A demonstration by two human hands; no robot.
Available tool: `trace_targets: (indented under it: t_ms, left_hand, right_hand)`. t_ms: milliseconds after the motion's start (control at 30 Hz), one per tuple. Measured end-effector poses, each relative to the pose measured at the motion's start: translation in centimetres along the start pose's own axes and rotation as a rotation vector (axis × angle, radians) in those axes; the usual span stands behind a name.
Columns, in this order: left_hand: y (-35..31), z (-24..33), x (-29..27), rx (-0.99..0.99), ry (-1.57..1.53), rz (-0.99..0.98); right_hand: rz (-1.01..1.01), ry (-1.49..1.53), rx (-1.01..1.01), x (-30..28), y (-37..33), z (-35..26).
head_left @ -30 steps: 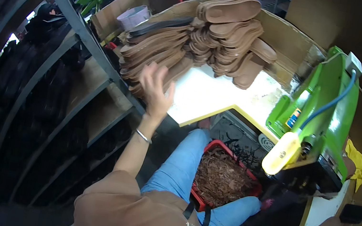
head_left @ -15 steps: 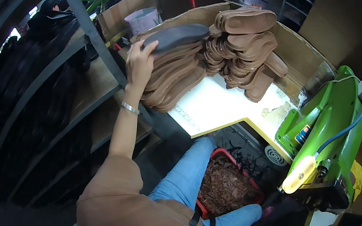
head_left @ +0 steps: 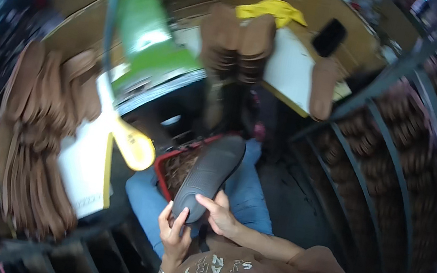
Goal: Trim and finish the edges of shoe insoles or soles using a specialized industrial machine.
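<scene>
A dark grey insole (head_left: 211,173) is held over my lap, tilted, its far end pointing up and slightly right. My left hand (head_left: 174,236), with a bracelet at the wrist, grips its near end from the left. At the right edge of that same end, my right hand (head_left: 219,214) presses with the thumb on the insole's face. Part of its fingers is hidden behind the insole. Beneath it, a red bin (head_left: 163,176) with brown scraps stands between my knees.
A green machine (head_left: 145,36) with a yellow lamp (head_left: 134,146) stands ahead. Stacks of brown insoles lie left (head_left: 36,174) and beyond the bin (head_left: 235,43). A single brown insole (head_left: 322,87), a black object (head_left: 329,37) and a yellow cloth (head_left: 272,11) are right. Racks (head_left: 389,161) hold many more.
The view has swung to the right. My left hand has taken the dark insole off the left stack and brought it over my lap, where my right hand now also holds it.
</scene>
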State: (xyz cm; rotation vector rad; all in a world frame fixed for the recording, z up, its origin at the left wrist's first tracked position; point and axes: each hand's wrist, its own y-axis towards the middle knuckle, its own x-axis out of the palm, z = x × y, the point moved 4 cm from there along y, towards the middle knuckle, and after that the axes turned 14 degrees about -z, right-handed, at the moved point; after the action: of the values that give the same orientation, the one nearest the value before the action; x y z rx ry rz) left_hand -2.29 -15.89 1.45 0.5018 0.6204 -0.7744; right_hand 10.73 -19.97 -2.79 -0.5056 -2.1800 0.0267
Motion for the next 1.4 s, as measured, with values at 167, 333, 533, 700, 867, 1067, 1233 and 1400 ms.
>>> trace_targets:
  t_ms: [167, 333, 533, 700, 867, 1067, 1233, 1400]
  left_hand:
    - [3.2, -3.0, 2.9, -0.042, 0.021, -0.268]
    - [-0.3, -11.0, 2.9, -0.298, 0.383, -0.581]
    - [-4.3, -17.4, -2.0, -0.337, 0.262, -0.249]
    - [2.6, -10.7, -17.8, -0.179, 0.598, 0.417]
    - [1.2, -10.8, -35.1, -0.335, 1.036, 1.026]
    - [-1.9, -19.0, -41.8, -1.042, 0.585, 0.873]
    - [-3.8, -13.6, -40.2, -0.578, 0.788, 0.97]
    - [-2.0, -0.6, -31.0, -0.159, 0.731, 0.875]
  right_hand:
    - [0.352, -0.78, -0.497, -8.8, -1.8, -17.1]
    - [0.677, -1.098, -0.595, -19.5, 0.3, -33.7]
    - [0.954, -1.116, -0.241, -29.0, 5.8, -34.6]
    - [0.721, -0.902, -0.423, -33.9, 1.0, -34.5]
    - [0.972, -1.123, -0.584, -37.1, 1.2, -35.5]
    - [1.181, -1.266, -0.741, -27.1, -0.3, -28.8]
    - [0.907, -1.461, -0.846, -22.7, 0.9, -22.4]
    - [0.231, -0.923, -0.227, -12.9, 1.8, -11.4]
